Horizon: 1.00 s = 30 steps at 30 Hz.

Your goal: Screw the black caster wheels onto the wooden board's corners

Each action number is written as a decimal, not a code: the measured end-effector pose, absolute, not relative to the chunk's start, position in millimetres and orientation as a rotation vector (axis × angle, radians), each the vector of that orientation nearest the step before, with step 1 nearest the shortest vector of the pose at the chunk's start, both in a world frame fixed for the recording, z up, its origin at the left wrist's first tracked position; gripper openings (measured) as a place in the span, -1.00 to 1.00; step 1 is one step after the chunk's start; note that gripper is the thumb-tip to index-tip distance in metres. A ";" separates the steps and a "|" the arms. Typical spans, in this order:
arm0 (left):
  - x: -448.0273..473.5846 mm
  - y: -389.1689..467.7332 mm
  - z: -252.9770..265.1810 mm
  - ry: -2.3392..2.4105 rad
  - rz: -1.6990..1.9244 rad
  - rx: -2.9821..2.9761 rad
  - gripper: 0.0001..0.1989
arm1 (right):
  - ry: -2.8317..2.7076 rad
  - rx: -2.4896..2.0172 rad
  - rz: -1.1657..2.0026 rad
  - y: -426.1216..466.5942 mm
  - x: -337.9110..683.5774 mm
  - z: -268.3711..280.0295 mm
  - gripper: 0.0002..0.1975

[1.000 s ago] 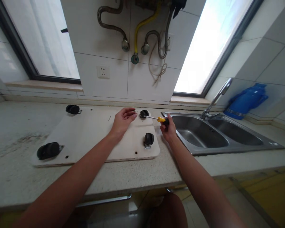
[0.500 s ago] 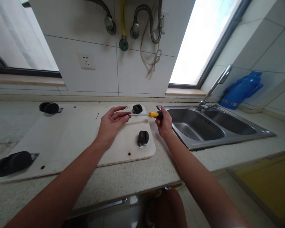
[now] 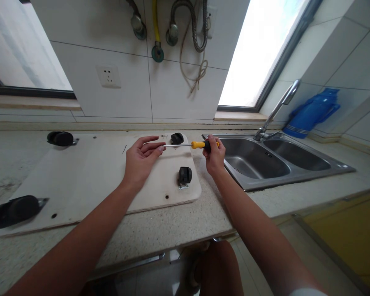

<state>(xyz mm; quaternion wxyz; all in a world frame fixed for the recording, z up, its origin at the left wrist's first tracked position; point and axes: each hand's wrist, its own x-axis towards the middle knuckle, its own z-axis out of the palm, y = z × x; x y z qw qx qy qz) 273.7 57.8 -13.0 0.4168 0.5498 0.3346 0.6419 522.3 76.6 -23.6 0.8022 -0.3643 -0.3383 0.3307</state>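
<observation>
My right hand point(image 3: 215, 154) is closed around the yellow and black handle of a screwdriver point(image 3: 198, 144), whose thin metal shaft points left. At the other end, my left hand point(image 3: 143, 158) pinches the shaft's tip between thumb and fingers; whether a screw is there too I cannot make out. Both hands are above a pale wooden board point(image 3: 95, 181) with rounded corners, lying on the counter. Black caster wheels are mounted at its corners: two on the right, a far caster point(image 3: 176, 139) and a near caster point(image 3: 185, 176), and two on the left, a far caster point(image 3: 60, 139) and a near caster point(image 3: 17, 210).
A steel double sink point(image 3: 259, 164) with a tall faucet point(image 3: 277, 111) is set into the speckled counter point(image 3: 172, 226) on the right. Behind it leans a blue thermos jug point(image 3: 313, 113). Hoses and a wall socket point(image 3: 108, 77) are on the tiled wall.
The view has shifted slightly. The screwdriver's handle has turned a little in my right hand, and more yellow shows at its end. My left hand keeps its pinch at the tip.
</observation>
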 end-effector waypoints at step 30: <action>276.9 52.2 -9.9 0.865 1.660 1.495 -0.63 | -0.804 -0.874 0.753 79.8 525.2 -31.8 -0.42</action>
